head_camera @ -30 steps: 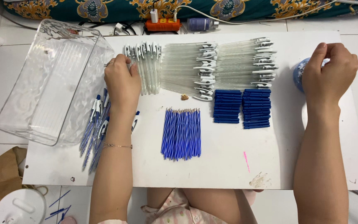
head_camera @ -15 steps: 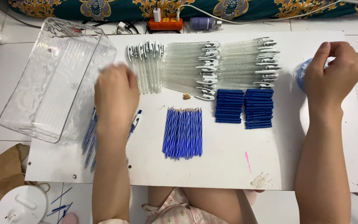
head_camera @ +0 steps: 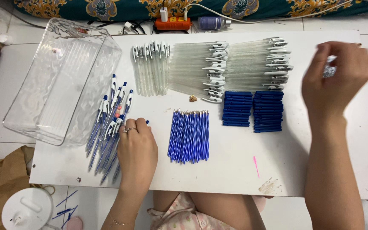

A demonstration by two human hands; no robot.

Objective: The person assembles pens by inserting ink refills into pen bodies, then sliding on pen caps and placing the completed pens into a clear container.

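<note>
Beside the tray, left hand lies flat on pens; the raised right hand is blurred, so its grip I cannot tell.

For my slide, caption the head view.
Left hand resting on assembled blue pens; right hand raised beside sorted pen parts.

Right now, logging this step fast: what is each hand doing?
Left hand: open, resting on the pile of pens.
Right hand: blurred, cannot tell.
</note>
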